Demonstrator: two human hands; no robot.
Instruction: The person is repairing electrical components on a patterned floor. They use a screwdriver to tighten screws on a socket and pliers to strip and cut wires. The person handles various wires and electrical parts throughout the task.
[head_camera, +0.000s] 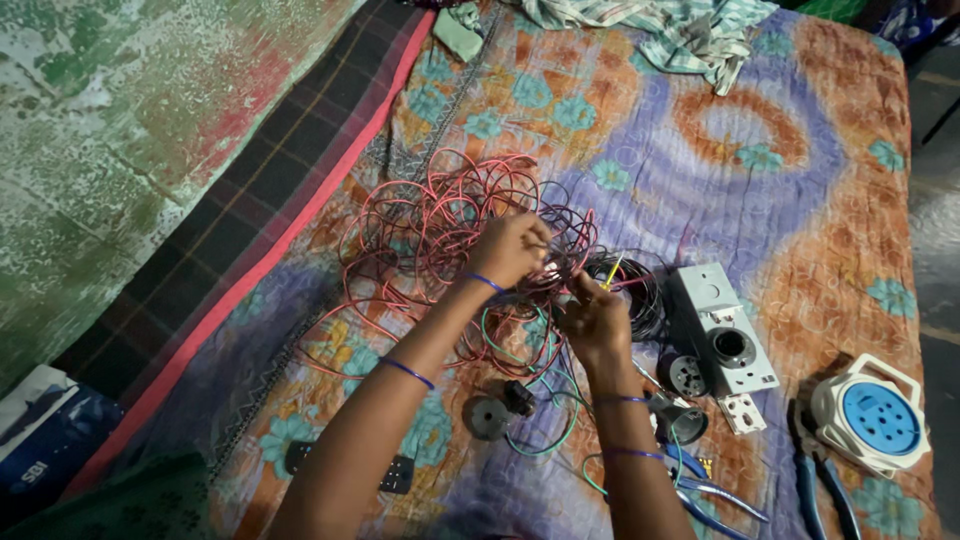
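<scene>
Head view, over a patterned bedspread (700, 170): the left hand (510, 248) is clenched into a tangle of red wire (430, 225), which spreads out beyond and to the left of its fingers; the right hand (592, 318) pinches wire strands just beside a black wire coil (640, 290); a white switch box (720, 330) lies right of those fingers; blue-handled pliers (825, 495) lie well apart.

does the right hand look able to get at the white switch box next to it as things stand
Probably yes. The white switch box lies in the open on the patterned bedcover, just beside the right hand, with nothing on top of it. But that hand is busy pinching wires from the red wire tangle, so it would have to let go first.
</scene>
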